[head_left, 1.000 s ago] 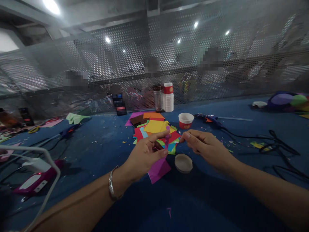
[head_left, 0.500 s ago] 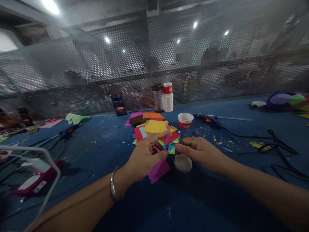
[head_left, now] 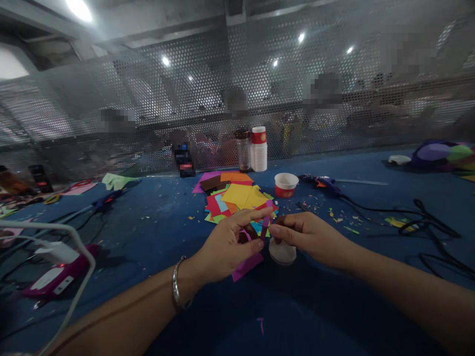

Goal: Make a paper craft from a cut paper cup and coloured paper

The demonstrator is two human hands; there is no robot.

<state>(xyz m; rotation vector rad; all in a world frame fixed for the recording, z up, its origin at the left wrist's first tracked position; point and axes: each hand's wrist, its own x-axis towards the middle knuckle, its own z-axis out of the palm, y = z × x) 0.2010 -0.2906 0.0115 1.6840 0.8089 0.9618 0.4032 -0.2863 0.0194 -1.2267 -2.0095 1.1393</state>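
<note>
Between my two hands stands a narrow purple paper strip (head_left: 266,222). My left hand (head_left: 237,242) pinches it near its lower end, with the index finger stretched across it. My right hand (head_left: 300,235) has thumb and fingers pressed together at the strip's right side; what they grip is too small to make out. Under the right fingertips lies a round pale disc (head_left: 282,252). A purple paper sheet (head_left: 248,266) lies below my left hand. Behind the hands is a pile of coloured paper (head_left: 237,195), yellow on top.
A red and white paper cup (head_left: 285,185) stands behind my right hand. A stack of cups (head_left: 259,151) and a jar (head_left: 243,152) are further back. Glue guns (head_left: 328,187) with cables lie right and left. A magenta power strip (head_left: 55,279) is at the left.
The purple strip and my left hand have shifted slightly right, nearer my right fingertips. The strip's lower part is now closer to the right thumb.
</note>
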